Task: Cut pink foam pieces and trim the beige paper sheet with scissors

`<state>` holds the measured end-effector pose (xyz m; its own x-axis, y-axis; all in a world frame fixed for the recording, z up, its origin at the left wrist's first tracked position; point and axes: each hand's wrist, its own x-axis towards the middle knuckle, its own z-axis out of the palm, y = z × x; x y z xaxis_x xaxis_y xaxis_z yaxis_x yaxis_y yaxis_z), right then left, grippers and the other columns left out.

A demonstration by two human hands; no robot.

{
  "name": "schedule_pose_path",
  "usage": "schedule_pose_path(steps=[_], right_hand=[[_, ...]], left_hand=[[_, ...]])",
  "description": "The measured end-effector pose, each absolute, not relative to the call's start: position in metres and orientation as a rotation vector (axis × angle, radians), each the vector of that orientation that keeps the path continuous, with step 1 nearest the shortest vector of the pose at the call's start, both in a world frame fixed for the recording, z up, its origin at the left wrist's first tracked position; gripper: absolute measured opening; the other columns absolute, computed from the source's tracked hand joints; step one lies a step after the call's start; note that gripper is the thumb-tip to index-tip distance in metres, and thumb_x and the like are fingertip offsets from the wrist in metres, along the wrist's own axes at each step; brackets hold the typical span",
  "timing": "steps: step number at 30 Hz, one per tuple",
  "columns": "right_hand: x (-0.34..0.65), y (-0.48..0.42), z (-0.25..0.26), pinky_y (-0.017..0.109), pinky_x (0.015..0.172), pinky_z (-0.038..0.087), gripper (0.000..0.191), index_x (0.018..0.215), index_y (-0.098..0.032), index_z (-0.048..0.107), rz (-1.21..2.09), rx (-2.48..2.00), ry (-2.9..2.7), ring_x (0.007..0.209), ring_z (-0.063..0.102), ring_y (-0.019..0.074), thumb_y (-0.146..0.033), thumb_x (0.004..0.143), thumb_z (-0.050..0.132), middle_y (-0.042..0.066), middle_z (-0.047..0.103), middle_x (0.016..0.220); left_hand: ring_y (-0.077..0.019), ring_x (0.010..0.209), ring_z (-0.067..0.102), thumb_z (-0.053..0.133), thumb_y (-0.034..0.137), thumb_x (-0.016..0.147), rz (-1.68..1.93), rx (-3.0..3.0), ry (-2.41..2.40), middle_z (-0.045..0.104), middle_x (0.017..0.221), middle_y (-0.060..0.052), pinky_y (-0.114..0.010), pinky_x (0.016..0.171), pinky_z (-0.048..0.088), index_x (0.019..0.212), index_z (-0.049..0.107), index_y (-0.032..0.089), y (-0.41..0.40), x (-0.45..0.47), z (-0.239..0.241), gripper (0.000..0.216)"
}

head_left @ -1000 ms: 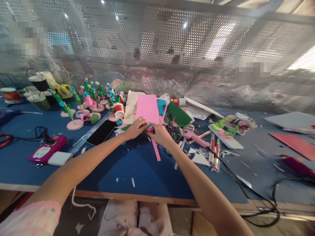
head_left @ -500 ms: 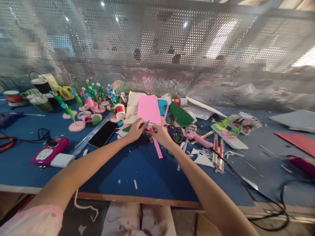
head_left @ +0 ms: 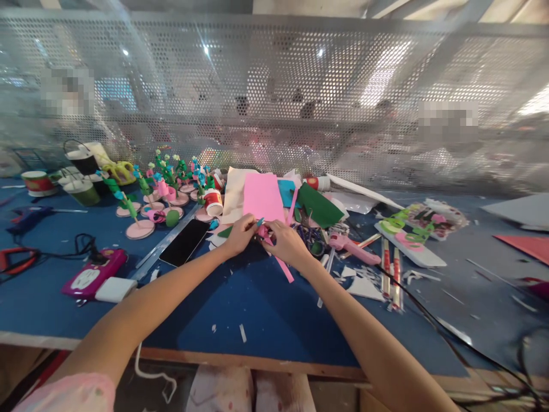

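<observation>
Over the table's middle my two hands meet, fingers closed in a pinch. My right hand (head_left: 286, 245) grips a narrow pink strip (head_left: 283, 269), which trails down toward the table's front. From my left hand (head_left: 241, 236) pokes a small blue piece (head_left: 259, 222); what it belongs to is mostly covered by the fingers. Part of the pink strip looks bunched between the two hands. Just behind them lies a pink sheet (head_left: 262, 197) on cream paper (head_left: 234, 191), with a blue sheet (head_left: 286, 191) and a dark green sheet (head_left: 319, 205) to the right.
Small craft flowers on round pink bases (head_left: 140, 229) crowd the back left. A black phone (head_left: 185, 242) and a purple box (head_left: 95, 274) lie left. To the right are a pink glue gun (head_left: 354, 248), its cord, and white scraps (head_left: 364, 288). A perforated metal screen (head_left: 274, 74) stands behind.
The view has swung slightly, shifting the scene right and down. My hands stay together; the pink strip now slants more to the right, and more pink shows between the fingers.
</observation>
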<state>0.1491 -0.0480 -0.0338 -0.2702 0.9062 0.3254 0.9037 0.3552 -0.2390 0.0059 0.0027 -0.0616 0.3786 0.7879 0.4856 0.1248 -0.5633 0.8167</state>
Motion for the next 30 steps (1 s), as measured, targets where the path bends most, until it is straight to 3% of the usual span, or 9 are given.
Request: schedule_pose_path(steps=[16, 23, 27, 30], right_hand=[[0.140, -0.051, -0.033, 0.028, 0.069, 0.040, 0.027, 0.099, -0.012, 0.056, -0.217, -1.804, -2.255, 0.088, 0.058, 0.0217, -0.024, 0.080, 0.041, 0.012, 0.063, 0.097], [0.142, -0.047, -0.040, 0.028, 0.065, 0.042, 0.035, 0.112, -0.009, 0.050, -0.259, -1.769, -2.248, 0.084, 0.060, 0.0224, -0.020, 0.083, 0.036, 0.014, 0.064, 0.094], [0.143, -0.042, -0.049, 0.029, 0.073, 0.044, 0.036, 0.113, -0.011, 0.051, -0.109, -1.624, -2.031, 0.088, 0.060, 0.0209, -0.017, 0.078, 0.043, 0.013, 0.064, 0.099], [0.145, -0.038, -0.053, 0.028, 0.074, 0.045, 0.033, 0.102, -0.010, 0.057, 0.059, -1.521, -1.828, 0.085, 0.061, 0.0202, -0.019, 0.070, 0.053, 0.012, 0.067, 0.092]], left_hand=[[-0.0089, 0.055, 0.031, 0.043, 0.040, 0.078, 1.071, 1.857, 0.794, 0.033, 0.056, 0.005, -0.023, 0.053, 0.025, 0.059, 0.036, 0.017, -0.001, 0.009, -0.059, 0.031], [-0.0087, 0.056, 0.029, 0.042, 0.036, 0.079, 1.093, 1.783, 0.832, 0.031, 0.057, 0.005, -0.023, 0.054, 0.025, 0.060, 0.034, 0.017, -0.006, 0.014, -0.060, 0.028], [-0.0085, 0.056, 0.029, 0.041, 0.037, 0.080, 1.109, 1.776, 0.830, 0.031, 0.058, 0.005, -0.022, 0.054, 0.025, 0.062, 0.035, 0.017, -0.008, 0.014, -0.060, 0.028], [-0.0087, 0.057, 0.030, 0.040, 0.036, 0.081, 1.129, 1.800, 0.850, 0.032, 0.058, 0.005, -0.022, 0.054, 0.026, 0.062, 0.036, 0.017, -0.008, 0.013, -0.060, 0.028]])
